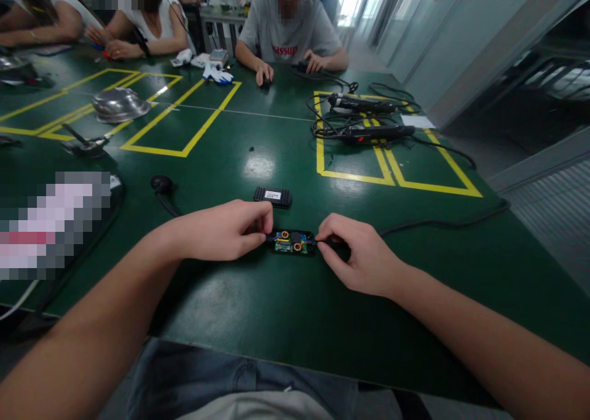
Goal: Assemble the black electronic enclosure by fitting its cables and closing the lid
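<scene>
Red lettering runs across the chest of a grey T-shirt worn by a person seated across the table; "assup" can be read, while the first letter is unclear, perhaps a W or V. Near the middle, a small black ribbed cover bears a white label with red and dark print, too tiny to make out. At left, a pale object with a red band is pixelated, so any wording there cannot be read.
</scene>
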Available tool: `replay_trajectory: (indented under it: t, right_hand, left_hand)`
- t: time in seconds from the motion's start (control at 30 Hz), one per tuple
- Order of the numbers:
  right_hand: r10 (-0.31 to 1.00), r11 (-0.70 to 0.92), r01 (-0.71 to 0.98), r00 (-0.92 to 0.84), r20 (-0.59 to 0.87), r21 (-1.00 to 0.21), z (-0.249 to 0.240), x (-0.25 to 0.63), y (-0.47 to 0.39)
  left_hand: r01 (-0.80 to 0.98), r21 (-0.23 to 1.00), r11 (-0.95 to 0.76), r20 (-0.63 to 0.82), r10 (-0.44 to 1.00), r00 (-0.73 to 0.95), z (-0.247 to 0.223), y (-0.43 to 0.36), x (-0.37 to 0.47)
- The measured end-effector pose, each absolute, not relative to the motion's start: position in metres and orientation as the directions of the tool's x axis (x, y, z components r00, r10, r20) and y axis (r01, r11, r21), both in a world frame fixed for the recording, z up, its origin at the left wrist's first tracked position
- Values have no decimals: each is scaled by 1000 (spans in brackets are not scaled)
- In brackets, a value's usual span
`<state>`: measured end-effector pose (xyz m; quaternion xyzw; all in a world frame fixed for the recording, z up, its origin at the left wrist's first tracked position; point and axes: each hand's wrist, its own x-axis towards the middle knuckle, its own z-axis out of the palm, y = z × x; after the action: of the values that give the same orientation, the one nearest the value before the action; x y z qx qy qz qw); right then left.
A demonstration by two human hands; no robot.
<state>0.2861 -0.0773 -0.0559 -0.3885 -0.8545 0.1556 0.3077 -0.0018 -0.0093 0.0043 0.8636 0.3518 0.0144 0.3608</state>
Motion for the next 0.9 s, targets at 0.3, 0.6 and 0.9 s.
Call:
replay_trajectory:
  t: [0.3, 0.6, 0.9]
  right_hand:
    - [763, 645, 575, -526, 376, -503, -54, 286, -76]
    - [739, 674, 595, -551, 388, -438, -53, 287, -76]
    - [734, 679, 607, -539, 414, -413, -57, 286, -74]
  left_hand:
    - [610, 583, -537, -184, 644, 743, -1, -6, -2]
    - [551, 468, -691, 47, 642, 766, -9, -2, 3]
    - [772, 289, -566, 190, 825, 533, -40, 11, 13]
